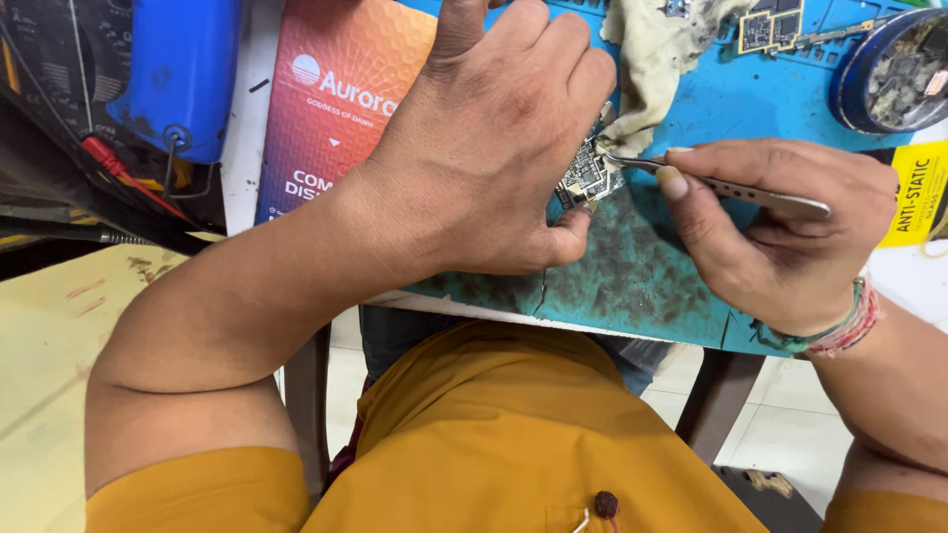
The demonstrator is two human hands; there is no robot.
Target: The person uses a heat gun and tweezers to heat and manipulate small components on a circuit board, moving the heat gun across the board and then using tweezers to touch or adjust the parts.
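Observation:
My left hand (494, 148) presses down on a small circuit board (585, 180), thumb and fingers pinning it to the worn blue work mat (642, 281). Most of the board is hidden under that hand. My right hand (780, 232) grips metal tweezers (726, 188), whose fine tips touch the board's upper right edge. Both hands rest on the mat near the table's front edge.
A dirty cloth (652, 54) lies behind the hands. Another circuit board (775, 25) and a round blue tin of small parts (894, 69) sit at the back right. An orange-purple box (331, 109) and a blue tool (183, 69) with red probe stand at the left.

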